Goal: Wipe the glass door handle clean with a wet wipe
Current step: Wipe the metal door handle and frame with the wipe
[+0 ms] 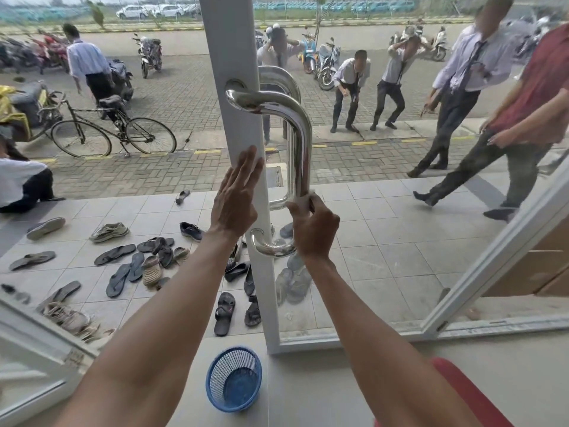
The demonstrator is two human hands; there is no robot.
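Observation:
A polished steel D-shaped door handle (297, 140) is fixed to the white frame (234, 50) of the glass door. My right hand (314, 229) is wrapped around the lower part of its vertical bar, with a white wet wipe (303, 202) pressed between fingers and metal; only a small edge of the wipe shows. My left hand (235, 198) lies flat with fingers spread against the white frame, just left of the handle. A second matching handle (277, 77) is visible on the outside of the door.
A small blue mesh basket (234, 379) stands on the floor below my arms. Several sandals and shoes (147, 260) lie on the tiles outside. People (351, 87) move about beyond the glass, near a bicycle (110, 131). A red object (471, 396) sits at the lower right.

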